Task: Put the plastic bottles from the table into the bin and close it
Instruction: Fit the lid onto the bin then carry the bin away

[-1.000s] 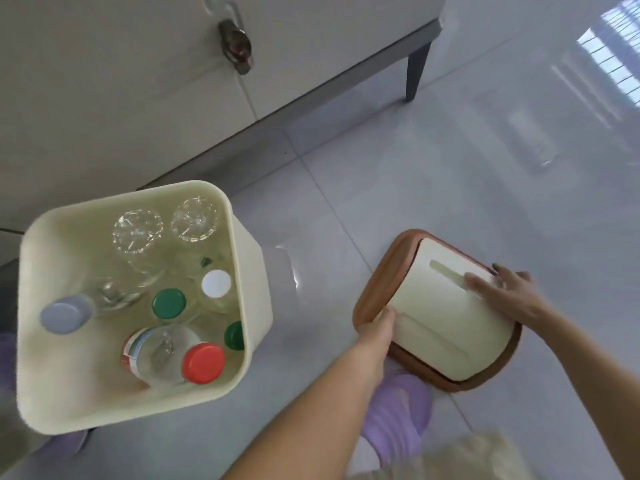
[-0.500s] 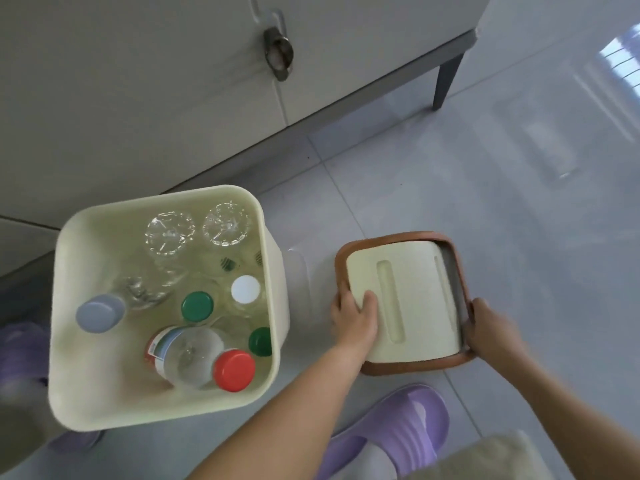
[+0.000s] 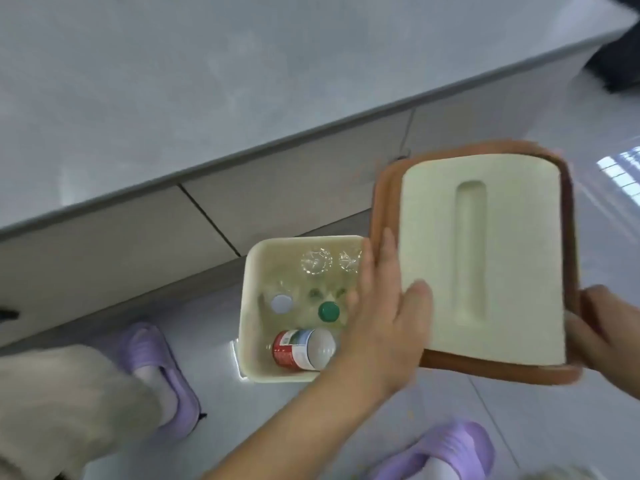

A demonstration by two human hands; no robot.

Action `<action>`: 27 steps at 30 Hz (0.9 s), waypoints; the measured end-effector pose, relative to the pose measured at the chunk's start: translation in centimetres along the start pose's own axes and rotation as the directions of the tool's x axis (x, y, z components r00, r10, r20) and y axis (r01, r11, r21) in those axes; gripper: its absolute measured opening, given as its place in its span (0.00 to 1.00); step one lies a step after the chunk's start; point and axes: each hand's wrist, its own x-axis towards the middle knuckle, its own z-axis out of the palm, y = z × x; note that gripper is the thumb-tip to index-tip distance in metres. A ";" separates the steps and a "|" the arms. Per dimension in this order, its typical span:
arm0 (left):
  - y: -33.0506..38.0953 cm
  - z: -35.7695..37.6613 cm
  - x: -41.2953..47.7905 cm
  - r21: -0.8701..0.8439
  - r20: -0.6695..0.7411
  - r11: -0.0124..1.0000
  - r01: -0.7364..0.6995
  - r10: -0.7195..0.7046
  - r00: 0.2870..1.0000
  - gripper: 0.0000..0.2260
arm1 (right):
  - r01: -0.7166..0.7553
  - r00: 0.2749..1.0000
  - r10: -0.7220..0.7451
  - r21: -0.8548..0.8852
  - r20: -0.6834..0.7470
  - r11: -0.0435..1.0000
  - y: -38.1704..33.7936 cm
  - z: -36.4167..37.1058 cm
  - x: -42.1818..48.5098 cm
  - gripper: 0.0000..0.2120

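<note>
The cream bin [image 3: 250,306] stands open on the floor with several plastic bottles inside, among them one with a red label [image 3: 301,348], a green cap [image 3: 328,311] and a pale blue cap [image 3: 281,303]. The bin lid [image 3: 485,265], cream with a brown rim, is held in the air to the right of and above the bin. My left hand [image 3: 388,327] grips the lid's left edge and hides the bin's right side. My right hand [image 3: 602,334] grips its right edge.
A grey table top [image 3: 207,81] fills the upper left, with pale cabinet fronts [image 3: 121,244] below it. My feet in purple slippers [image 3: 162,372] stand on the glossy tiled floor [image 3: 519,403], the other slipper [image 3: 446,452] at the bottom right.
The lid has been lifted off the floor with both hands and now hangs beside the bin. The view has risen, so the table top has come into sight.
</note>
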 end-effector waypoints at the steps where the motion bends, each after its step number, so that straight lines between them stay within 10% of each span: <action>1: -0.9 -2.4 -0.7 0.000 -0.028 1.000 0.028 -0.028 0.999 0.31 | -0.010 0.997 0.016 -0.079 0.077 0.997 -2.1 0.4 -0.9 0.15; 7: -9.7 -11.5 -2.9 -0.044 -0.141 0.982 0.181 -0.186 0.972 0.36 | 0.010 0.907 0.036 -0.109 0.420 0.994 -14.9 8.1 -2.4 0.04; 21: -15.7 -12.5 0.0 0.025 -0.027 0.984 0.178 -0.178 0.984 0.26 | -0.018 0.947 0.078 -0.191 0.313 0.981 -15.3 12.8 -1.6 0.09; 27: -17.5 -12.9 0.6 -0.063 -0.187 0.913 0.404 -0.408 0.893 0.18 | -0.058 0.930 0.021 0.089 0.367 0.994 -15.3 13.0 -1.7 0.22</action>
